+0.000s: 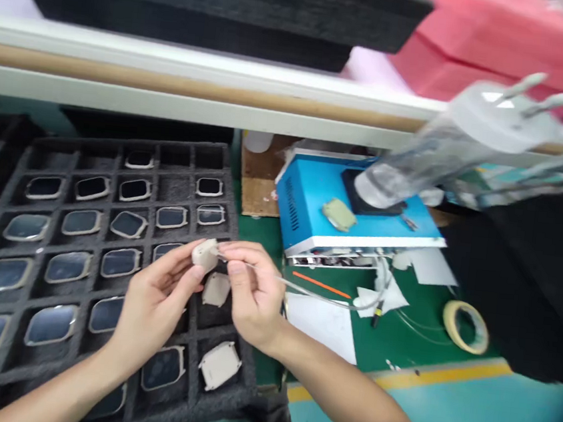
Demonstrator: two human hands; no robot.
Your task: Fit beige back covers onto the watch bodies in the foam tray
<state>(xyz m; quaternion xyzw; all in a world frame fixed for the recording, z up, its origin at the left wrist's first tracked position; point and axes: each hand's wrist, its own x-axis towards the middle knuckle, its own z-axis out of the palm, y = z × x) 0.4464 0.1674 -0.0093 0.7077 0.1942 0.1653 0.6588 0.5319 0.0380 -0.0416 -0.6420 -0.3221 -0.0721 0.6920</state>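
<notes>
My left hand (154,298) pinches a small beige square casing (204,254) between thumb and fingers, above a black foam tray (181,395). My right hand (248,288) is closed in a pinch on a thin pale tool (313,293) whose tip touches the casing; its line trails right towards the green mat. Two more beige casings (215,289) (220,364) lie back-up in the tray's cells just below my hands. Several glass-faced casings (51,324) fill the other cells.
A blue box unit (312,204) carries a beige part (339,214) and stands on the green mat (399,337). A blurred clear bottle (449,145) hangs over it. A tape roll (465,326), white paper sheets (323,323) and a shelf rail (198,88) are around.
</notes>
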